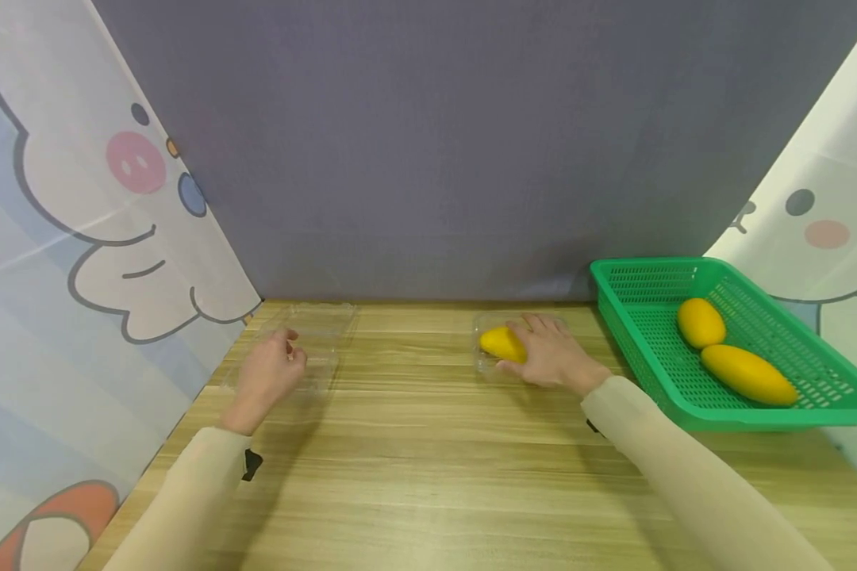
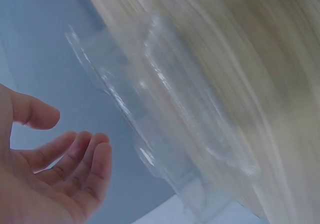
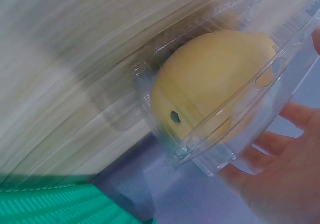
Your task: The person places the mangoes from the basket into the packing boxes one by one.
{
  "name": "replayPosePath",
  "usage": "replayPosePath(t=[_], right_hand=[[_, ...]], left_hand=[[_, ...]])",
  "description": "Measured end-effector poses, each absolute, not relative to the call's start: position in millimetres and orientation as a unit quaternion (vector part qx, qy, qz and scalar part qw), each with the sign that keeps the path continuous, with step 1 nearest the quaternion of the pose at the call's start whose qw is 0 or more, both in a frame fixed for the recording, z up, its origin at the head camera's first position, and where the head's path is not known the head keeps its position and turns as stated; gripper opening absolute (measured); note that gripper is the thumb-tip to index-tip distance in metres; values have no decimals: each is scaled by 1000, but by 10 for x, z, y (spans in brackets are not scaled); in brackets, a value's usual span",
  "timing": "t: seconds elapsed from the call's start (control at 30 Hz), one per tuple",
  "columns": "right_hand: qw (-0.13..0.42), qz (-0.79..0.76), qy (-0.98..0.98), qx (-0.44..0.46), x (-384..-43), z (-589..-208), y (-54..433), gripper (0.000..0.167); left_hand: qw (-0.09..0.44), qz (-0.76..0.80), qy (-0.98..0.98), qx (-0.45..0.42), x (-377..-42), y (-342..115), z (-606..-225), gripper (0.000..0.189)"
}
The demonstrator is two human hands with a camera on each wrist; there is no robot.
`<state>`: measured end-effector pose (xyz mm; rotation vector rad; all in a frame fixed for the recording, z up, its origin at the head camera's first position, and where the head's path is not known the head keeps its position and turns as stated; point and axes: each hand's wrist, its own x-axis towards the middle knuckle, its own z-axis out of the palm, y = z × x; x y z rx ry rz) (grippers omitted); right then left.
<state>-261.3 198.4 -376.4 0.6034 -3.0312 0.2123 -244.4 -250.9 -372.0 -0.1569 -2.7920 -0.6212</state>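
On the left part of the table lies a clear plastic box (image 1: 324, 337) with nothing visible inside. Over its near left side hovers my left hand (image 1: 267, 377); the left wrist view shows the fingers loosely bent and holding nothing, a small gap from the box rim. Right of the table's middle, a yellow mango (image 1: 498, 342) sits in a second clear plastic box (image 3: 200, 149), whose clear plastic crosses over the fruit. My right hand (image 1: 553, 353) lies across this box from the right, fingers spread along its top; the palm hides part of the mango in the head view.
A green mesh basket (image 1: 636, 357) stands at the right, holding two more mangoes, a rounder one (image 1: 701, 323) and a longer one (image 1: 750, 374). Behind the wooden table (image 1: 414, 468) rises a grey panel (image 1: 428, 159). Printed cartoon curtains (image 1: 57, 262) flank both sides.
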Motion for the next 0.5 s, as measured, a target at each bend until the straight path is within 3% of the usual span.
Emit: replayPosePath(t=[0.5], right_hand=[[14,69,-982,178,-2635,-3720,2054,80]], left_hand=[[135,-205,-969,-36,-2475,-2803,-3760,44]])
